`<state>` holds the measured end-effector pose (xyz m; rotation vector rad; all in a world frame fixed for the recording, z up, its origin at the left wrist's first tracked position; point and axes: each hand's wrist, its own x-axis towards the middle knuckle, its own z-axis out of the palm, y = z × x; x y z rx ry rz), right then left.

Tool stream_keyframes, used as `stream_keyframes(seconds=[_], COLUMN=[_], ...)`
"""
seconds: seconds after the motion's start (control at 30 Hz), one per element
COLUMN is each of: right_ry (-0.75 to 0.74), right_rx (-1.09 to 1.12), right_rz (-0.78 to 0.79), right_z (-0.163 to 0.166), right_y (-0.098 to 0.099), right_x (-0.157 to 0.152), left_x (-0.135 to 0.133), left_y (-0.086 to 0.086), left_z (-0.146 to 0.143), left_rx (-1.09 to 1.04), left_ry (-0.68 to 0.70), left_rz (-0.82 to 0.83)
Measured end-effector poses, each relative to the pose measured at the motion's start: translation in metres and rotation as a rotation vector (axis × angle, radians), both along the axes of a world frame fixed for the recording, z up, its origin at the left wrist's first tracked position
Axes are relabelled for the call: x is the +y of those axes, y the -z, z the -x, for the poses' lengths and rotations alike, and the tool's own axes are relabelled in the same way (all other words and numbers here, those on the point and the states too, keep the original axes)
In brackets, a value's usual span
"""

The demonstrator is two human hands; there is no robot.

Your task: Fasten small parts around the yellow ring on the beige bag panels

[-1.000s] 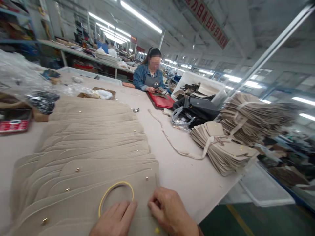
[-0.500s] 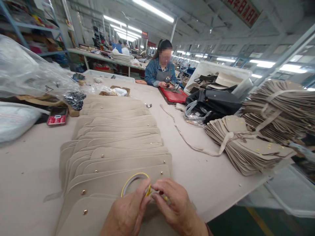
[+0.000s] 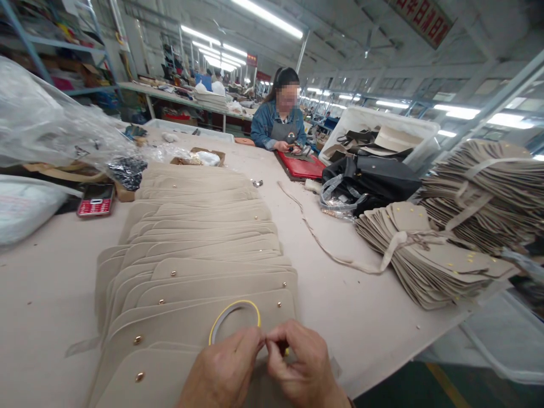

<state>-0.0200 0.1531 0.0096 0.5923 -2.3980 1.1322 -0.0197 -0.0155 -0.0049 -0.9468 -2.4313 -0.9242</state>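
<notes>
My left hand (image 3: 227, 368) is closed on a narrow roll of yellow tape (image 3: 235, 305), whose ring stands out beyond the fingers. Beside it, my right hand (image 3: 301, 360) pinches with thumb and forefinger, its fingertips meeting those of my left hand. A bit of yellow tape (image 3: 287, 352) shows at the right fingers; the rest is hidden by them. Under both hands lie overlapping beige leather-like panels (image 3: 187, 317), fanned in a long row away from me. Small gold-coloured studs (image 3: 137, 340) sit near the panels' corners.
Tied bundles of beige panels (image 3: 429, 255) lie at right, near a black bag (image 3: 374, 178) and a white bin (image 3: 382, 122). A strap (image 3: 317, 241) trails across the table. At left are a red phone (image 3: 96, 200) and plastic wrapping (image 3: 55, 119). A co-worker (image 3: 278, 122) sits opposite.
My fingertips have come together, and the yellow strip that showed between them is now mostly covered. The tape roll stays in nearly the same place. The view has shifted slightly.
</notes>
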Motion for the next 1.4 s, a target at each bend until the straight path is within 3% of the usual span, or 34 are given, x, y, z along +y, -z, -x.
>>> stream_keyframes(seconds=[0.13, 0.23, 0.47, 0.8, 0.93, 1.1, 1.3, 1.4], right_ry=[0.169, 0.199, 0.174, 0.156, 0.229, 0.234, 0.172, 0.213], right_rx=[-0.666, -0.856, -0.815, -0.482, -0.564, -0.725, -0.399, -0.418], right_rz=[0.361, 0.506, 0.316, -0.132, -0.112, 0.130, -0.103, -0.158], right_z=[0.003, 0.013, 0.032, 0.041, 0.044, 0.030, 0.025, 0.034], right_y=[0.000, -0.002, 0.001, -0.002, 0.002, 0.009, 0.012, 0.008], right_x=[0.006, 0.020, 0.038, 0.023, 0.029, 0.040, 0.031, 0.023], left_x=[0.010, 0.017, 0.026, 0.028, 0.028, 0.029, 0.029, 0.028], left_y=[-0.004, -0.003, 0.020, 0.022, 0.019, 0.018, 0.020, 0.017], left_z=[-0.001, -0.003, -0.002, -0.003, -0.004, -0.005, -0.004, -0.002], left_rx=[0.089, 0.087, -0.039, -0.055, -0.065, -0.047, -0.032, -0.033], left_ry=[0.001, 0.007, -0.107, -0.150, -0.159, -0.201, -0.179, -0.162], left_rz=[-0.034, 0.000, 0.337, 0.349, 0.372, 0.395, 0.387, 0.387])
